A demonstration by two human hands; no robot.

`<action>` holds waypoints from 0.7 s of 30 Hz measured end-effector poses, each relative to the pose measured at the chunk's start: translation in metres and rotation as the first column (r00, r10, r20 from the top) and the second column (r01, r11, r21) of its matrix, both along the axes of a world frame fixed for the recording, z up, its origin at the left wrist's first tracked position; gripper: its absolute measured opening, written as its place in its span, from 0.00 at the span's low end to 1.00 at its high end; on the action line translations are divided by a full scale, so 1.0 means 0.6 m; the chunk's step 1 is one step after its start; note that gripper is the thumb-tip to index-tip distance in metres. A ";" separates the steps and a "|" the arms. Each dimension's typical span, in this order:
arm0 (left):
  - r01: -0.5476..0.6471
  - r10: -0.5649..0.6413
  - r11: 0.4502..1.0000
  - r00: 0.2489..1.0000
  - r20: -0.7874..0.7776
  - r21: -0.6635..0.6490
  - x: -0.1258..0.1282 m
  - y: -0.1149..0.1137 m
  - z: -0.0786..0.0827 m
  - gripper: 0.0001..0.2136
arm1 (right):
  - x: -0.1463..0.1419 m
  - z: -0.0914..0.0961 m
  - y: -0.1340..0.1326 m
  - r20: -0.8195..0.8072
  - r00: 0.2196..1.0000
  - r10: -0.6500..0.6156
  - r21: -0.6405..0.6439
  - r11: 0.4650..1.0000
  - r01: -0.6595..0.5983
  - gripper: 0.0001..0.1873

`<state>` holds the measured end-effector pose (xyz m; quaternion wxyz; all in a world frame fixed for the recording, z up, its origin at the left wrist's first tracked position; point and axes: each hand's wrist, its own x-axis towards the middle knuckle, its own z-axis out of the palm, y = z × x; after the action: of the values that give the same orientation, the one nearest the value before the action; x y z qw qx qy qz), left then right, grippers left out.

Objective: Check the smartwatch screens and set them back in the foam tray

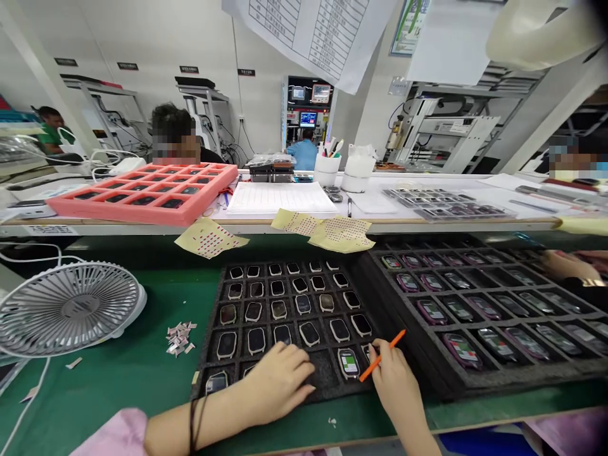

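Note:
My left hand (280, 383) lies palm down over the front rows of a black foam tray (323, 370), its thumb apart from the loosely bent fingers. Whatever is beneath the palm is hidden. In my right hand (394, 377) is a slim orange stick (384, 356), slanting across the tray's front right corner. The fingertips are at a smartwatch (367, 352) that they partly cover. Beside it a smartwatch with a lit green and white screen (349, 363) sits in its compartment. Several more smartwatches (256, 340) with dark screens fill the rows behind.
To the right, a second foam tray (446, 386) holds several watch-like pieces; a co-worker's hand (565, 266) is at its far end. A white fan (76, 307) and paper scraps (179, 339) are at left. Above runs a shelf with a pink foam tray (190, 215) and yellow sticker sheets (342, 233).

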<state>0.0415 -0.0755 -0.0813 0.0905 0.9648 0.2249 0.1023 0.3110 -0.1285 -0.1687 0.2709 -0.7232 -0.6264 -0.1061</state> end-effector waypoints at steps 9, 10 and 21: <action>0.043 -0.050 0.997 0.991 -0.121 -0.061 0.147 0.038 -0.043 0.20 | 0.004 0.026 0.015 -0.381 0.923 0.057 -0.056 0.995 -0.084 0.18; 0.038 -0.046 0.997 0.990 -0.132 -0.066 0.154 0.043 -0.045 0.21 | 0.004 0.032 0.014 -0.445 0.893 0.065 -0.069 0.992 -0.106 0.18; -0.001 -0.034 0.941 0.995 -0.096 -0.337 0.184 0.082 -0.056 0.28 | -0.009 0.053 0.008 -0.492 0.864 0.108 -0.170 0.961 -0.217 0.15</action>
<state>0.1522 -0.0262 -0.1151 0.2435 0.9408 0.2354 0.0128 0.3058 -0.1236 -0.1368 0.3438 -0.6965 -0.6068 0.1689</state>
